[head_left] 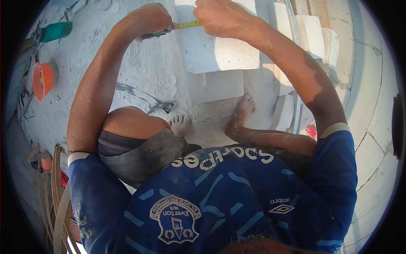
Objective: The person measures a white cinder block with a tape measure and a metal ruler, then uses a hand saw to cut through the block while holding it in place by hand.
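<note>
A yellow tape measure blade [189, 24] runs between my two hands, over the near-left part of a large pale block [237, 57]. My left hand [148, 19] is closed on the tape measure at the blade's left end. A dark piece with a green edge shows below those fingers; the rest of it is hidden in the hand. My right hand [222, 19] is closed in a pinch on the blade's other end, above the block. The block lies flat, partly in sunlight, and its far end passes out of view.
My bare feet rest on the dusty floor [203, 127] near the block. Several pale block pieces [311, 36] and a long metal strip [296, 25] lie at the right. An orange bucket [44, 80], a green bottle [57, 32] and wooden strips [55, 190] are at the left.
</note>
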The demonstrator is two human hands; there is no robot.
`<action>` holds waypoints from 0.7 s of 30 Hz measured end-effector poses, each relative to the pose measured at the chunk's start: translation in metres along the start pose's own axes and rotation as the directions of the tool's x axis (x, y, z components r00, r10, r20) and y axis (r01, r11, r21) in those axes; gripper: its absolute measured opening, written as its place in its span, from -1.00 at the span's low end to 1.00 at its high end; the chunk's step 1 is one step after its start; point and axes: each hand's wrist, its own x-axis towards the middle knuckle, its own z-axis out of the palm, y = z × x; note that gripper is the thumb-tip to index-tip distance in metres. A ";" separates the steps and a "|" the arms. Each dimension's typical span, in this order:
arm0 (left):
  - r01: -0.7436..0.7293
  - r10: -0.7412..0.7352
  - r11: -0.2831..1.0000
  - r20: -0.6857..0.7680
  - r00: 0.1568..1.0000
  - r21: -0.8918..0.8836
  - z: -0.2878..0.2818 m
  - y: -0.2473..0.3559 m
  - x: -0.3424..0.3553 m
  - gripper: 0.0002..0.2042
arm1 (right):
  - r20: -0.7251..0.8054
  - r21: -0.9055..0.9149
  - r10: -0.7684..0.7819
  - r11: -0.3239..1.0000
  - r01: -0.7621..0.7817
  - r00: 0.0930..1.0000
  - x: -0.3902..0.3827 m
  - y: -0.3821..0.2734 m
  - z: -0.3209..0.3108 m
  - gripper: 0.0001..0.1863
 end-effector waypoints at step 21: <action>0.005 -0.006 0.954 -0.004 1.000 -0.299 -0.022 0.007 -0.023 -0.45 | -0.204 0.050 0.568 0.819 -0.571 0.797 -0.101 0.070 -0.070 -0.74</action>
